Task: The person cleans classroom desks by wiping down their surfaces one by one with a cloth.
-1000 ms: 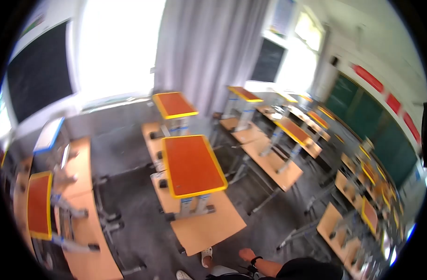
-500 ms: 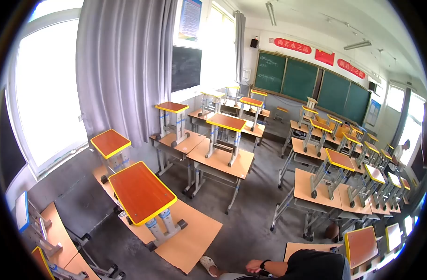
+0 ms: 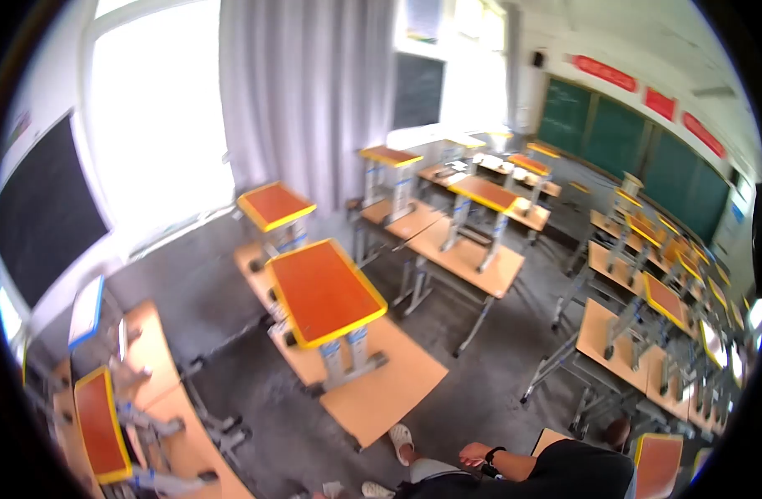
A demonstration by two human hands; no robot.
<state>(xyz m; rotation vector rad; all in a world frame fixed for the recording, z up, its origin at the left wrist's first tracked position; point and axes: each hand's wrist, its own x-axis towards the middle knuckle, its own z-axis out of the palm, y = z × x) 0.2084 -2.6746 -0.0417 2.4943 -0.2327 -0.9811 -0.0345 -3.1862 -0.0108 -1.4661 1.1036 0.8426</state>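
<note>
My right hand (image 3: 474,454) is low in the view, with a black band on its wrist. Its fingers look curled in; anything inside them is hidden. It is in front of my body, right of a light clog-style shoe (image 3: 401,436) on the floor. At the bottom edge a sliver of skin, perhaps my left hand (image 3: 319,496), shows beside a small white item (image 3: 333,489); its fingers cannot be made out. The nearest furniture is a wooden desk (image 3: 389,391) bearing an upturned-looking stool with a red-brown, yellow-edged seat (image 3: 327,291).
Rows of desks (image 3: 464,259) with stools on them stand ahead and right. More desks (image 3: 160,358) are at left. A grey curtain (image 3: 310,100) hangs by the windows. A green chalkboard (image 3: 614,137) spans the far wall. Dark floor (image 3: 489,374) runs between rows.
The view swung right, then partly back left, so the chalkboard moved toward the middle and back right. My right hand stays low in front with its fingers curled. The skin and white item now show below.
</note>
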